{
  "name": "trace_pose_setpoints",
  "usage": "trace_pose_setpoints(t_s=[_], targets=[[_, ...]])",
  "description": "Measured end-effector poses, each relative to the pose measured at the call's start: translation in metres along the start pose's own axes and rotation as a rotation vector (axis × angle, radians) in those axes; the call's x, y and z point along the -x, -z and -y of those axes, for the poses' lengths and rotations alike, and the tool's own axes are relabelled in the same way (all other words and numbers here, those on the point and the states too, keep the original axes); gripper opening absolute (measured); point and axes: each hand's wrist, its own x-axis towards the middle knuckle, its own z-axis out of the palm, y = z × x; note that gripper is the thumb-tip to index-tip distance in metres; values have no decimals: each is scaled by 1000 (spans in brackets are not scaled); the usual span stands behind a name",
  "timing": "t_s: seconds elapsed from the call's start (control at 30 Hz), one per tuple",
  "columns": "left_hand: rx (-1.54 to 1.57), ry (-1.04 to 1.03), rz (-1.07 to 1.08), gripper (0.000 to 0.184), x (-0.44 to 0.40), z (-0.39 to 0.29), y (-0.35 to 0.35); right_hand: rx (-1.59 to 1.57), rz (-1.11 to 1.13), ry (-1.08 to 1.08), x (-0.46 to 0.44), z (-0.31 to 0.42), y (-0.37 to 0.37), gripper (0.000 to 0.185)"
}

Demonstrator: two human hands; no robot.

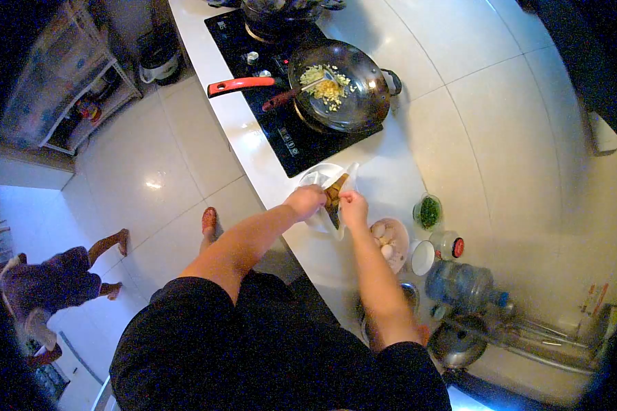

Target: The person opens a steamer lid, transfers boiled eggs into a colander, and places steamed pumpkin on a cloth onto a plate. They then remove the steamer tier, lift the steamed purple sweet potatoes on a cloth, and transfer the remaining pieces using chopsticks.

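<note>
In the head view, the left hand (307, 201) and right hand (353, 208) both pinch the edges of a translucent bag (352, 176) of brown pieces (332, 194), near the middle of the view above the white counter (394, 178). From the bag, the wok (368, 82) lies at twelve o'clock, chopped greens (428, 213) near three, and a pink plate (403, 240) between four and five.

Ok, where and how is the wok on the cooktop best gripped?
Likely near the outer end of the wok's long red handle, coming from the counter's floor side: it juts straight toward that edge, and the spatula's handle lies close to its inner end.
</note>
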Motion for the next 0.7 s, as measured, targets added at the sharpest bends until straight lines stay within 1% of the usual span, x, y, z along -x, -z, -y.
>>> trace_pose_setpoints(t_s=[0.03,0.1,0.13,0.23,0.27,0.33,0.37,0.43,0.47,0.57,0.63,0.67,0.7], targets=[[18,-18,-13,16,0,-3,5,-19,-15,28,1,1,-8,12],[9,-25,-132,28,8,-6,17,-49,-44,73,7,-1,-23,12],[5,-27,-186,33,14,-13,29,-16,-74,108,12,1,-27,10],[-122,192,-286,57,37,-36,57,79,-111,241,20,12,-28,8],[-84,278,-216,76,42,-36,55,60,-142,222,21,12,-30,9],[63,410,-199,78,45,-36,45,24,-208,194,19,10,-32,12],[137,474,-189,80,46,-35,39,-21,-225,139,18,9,-31,13],[255,465,-211,79,48,-29,29,-108,-258,31,20,8,-21,16],[316,460,-222,79,49,-26,24,-161,-246,-45,26,13,-13,21],[329,507,-248,73,48,-19,16,-129,-274,-177,25,-1,-5,24],[341,504,-249,68,49,-15,14,-258,-289,-189,18,-42,-10,25],[345,503,-251,65,48,-14,13,-278,-292,-202,19,-45,-8,26],[365,547,-248,64,47,-15,14,-297,-295,-215,20,-48,-5,27]])
